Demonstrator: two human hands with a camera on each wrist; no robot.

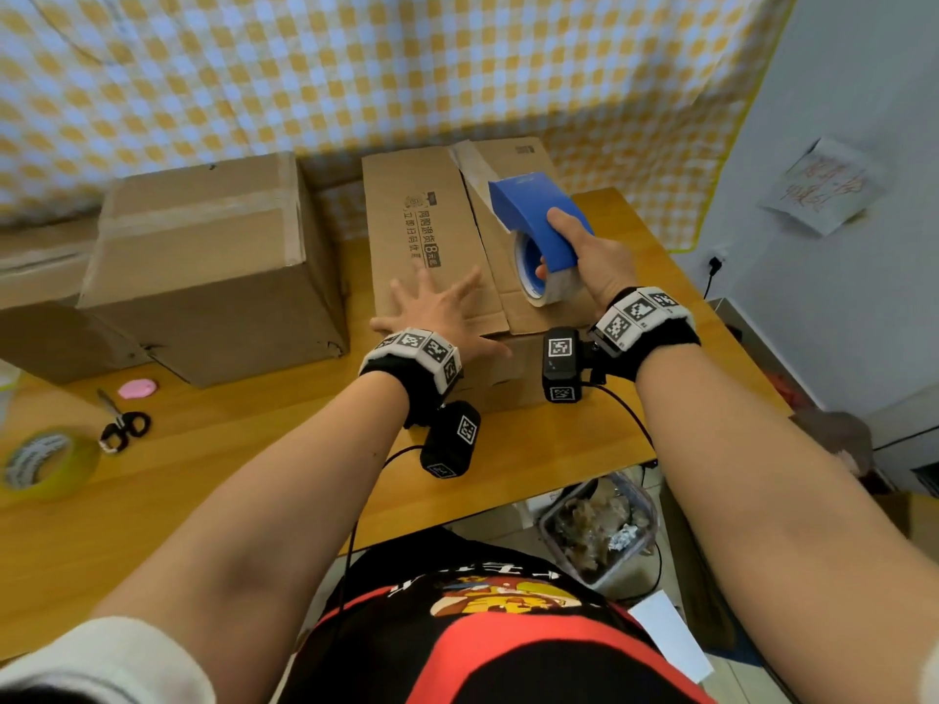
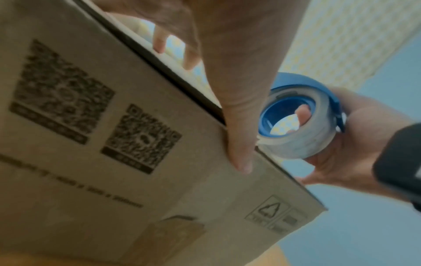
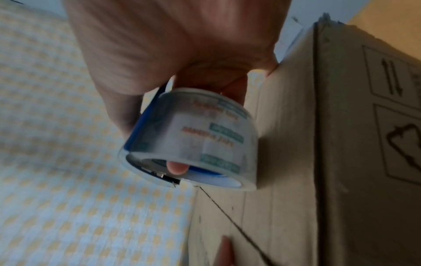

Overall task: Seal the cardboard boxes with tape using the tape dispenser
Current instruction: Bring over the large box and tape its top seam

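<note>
A cardboard box (image 1: 421, 215) with printed text lies on the wooden table (image 1: 244, 475) in front of me, its two top flaps closed along a centre seam. My left hand (image 1: 437, 309) presses flat on the near left flap, fingers spread, thumb over the front edge (image 2: 239, 147). My right hand (image 1: 584, 256) grips a blue tape dispenser (image 1: 538, 221) loaded with a clear tape roll (image 1: 549, 287), held just above the right flap near the seam. In the right wrist view the tape roll (image 3: 205, 136) hovers close over the box seam (image 3: 227, 216).
A second, taped cardboard box (image 1: 203, 256) stands to the left, with more cardboard behind it. Scissors (image 1: 122, 424), a pink item (image 1: 138, 387) and a yellow-green tape roll (image 1: 45, 462) lie at the table's left. A clear bin (image 1: 599, 530) sits on the floor below the table edge.
</note>
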